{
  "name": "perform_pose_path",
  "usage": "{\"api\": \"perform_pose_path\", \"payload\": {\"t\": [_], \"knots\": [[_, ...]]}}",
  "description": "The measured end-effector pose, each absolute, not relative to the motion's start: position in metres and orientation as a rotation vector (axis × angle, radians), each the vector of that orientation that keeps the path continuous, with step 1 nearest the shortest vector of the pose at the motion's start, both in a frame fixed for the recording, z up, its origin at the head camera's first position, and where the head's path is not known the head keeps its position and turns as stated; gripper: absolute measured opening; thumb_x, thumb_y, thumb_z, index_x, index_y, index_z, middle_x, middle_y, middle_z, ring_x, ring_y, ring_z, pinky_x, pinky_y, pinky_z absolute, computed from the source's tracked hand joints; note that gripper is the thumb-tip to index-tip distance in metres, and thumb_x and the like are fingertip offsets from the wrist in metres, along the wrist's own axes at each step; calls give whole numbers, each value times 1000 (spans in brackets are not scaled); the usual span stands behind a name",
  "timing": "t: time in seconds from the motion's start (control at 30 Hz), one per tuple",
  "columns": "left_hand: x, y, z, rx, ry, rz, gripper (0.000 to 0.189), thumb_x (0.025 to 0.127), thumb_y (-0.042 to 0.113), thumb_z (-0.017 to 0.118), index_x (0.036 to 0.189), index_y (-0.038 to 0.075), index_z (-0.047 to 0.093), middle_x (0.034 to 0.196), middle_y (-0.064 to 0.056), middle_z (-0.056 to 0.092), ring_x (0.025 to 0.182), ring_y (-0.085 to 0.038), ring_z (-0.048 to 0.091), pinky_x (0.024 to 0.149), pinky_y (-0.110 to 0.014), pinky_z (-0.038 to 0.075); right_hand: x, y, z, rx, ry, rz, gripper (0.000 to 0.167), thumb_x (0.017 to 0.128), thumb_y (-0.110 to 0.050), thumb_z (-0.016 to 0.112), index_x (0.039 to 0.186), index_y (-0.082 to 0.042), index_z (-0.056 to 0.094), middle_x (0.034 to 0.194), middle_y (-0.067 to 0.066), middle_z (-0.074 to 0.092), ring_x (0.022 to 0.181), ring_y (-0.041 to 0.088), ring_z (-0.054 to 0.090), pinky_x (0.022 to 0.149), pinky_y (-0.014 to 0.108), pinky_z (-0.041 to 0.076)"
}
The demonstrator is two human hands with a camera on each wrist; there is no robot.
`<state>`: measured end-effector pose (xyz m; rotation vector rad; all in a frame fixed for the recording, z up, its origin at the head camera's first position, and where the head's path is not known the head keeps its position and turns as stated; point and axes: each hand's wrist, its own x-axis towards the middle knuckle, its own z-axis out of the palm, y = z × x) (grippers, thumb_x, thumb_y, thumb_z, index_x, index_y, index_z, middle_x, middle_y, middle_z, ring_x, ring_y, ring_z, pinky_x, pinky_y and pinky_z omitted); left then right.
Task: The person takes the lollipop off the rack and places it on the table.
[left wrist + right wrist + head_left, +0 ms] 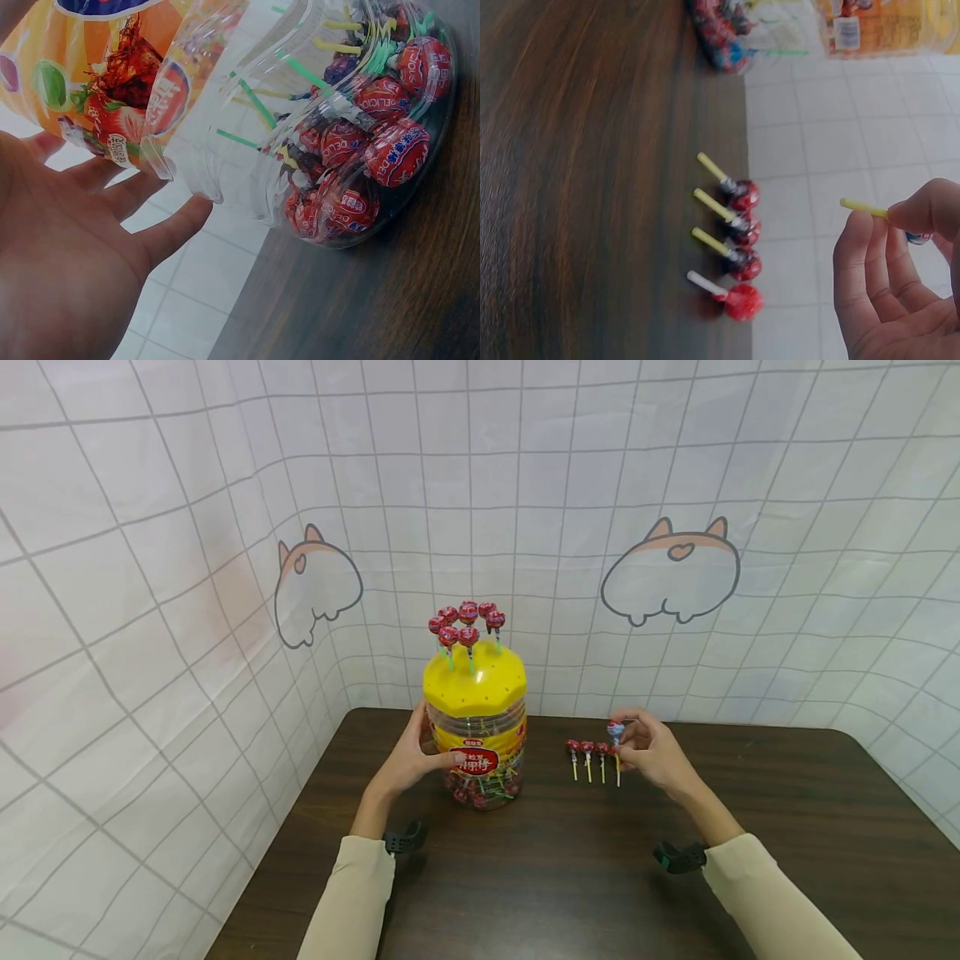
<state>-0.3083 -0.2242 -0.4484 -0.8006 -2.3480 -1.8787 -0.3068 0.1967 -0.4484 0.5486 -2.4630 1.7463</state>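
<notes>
A clear plastic jar point(480, 727) with a yellow lid point(480, 689) stands on the table. Around its left side my left hand point(412, 756) is placed, thumb across the front label; in the left wrist view its fingers lie nearly straight and spread against the jar. Several red-wrapped lollipops point(468, 612) stand upright in the lid's holes. More wrapped lollipops point(397, 150) lie at the jar's bottom. My right hand point(651, 750) pinches a blue-and-red lollipop point(615, 732) by its yellow stick point(861, 208), raised above the table. Below it, a row of red lollipops point(742, 229) lies on the tabletop.
The dark wooden table point(570, 877) ends at a white grid-patterned curtain point(525, 510) behind and to both sides. Small holes dot the lid, some without sticks. The row's nearest lollipop point(742, 301) to the right has a white stick; the others have yellow ones.
</notes>
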Motion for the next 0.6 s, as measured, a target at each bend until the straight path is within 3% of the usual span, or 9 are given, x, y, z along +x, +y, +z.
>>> {"api": "perform_pose_path", "payload": {"t": [0.27, 0.6], "knots": [[-307, -224, -448, -792, -2351, -1866, 101, 86, 29, 82, 161, 42, 16, 149, -6, 49, 132, -33, 54, 108, -59, 48, -310, 206, -456, 499, -2499, 1772, 46, 93, 8, 61, 136, 0, 50, 102, 23, 57, 81, 15, 65, 69, 41, 63], [-307, -224, -448, -791, -2364, -1852, 101, 88, 22, 80, 162, 37, 14, 151, -9, 47, 134, -33, 51, 110, -61, 46, -316, 219, -469, 442, -2555, 1769, 47, 93, 9, 57, 138, 4, 44, 100, 20, 55, 80, 14, 61, 69, 41, 63]]}}
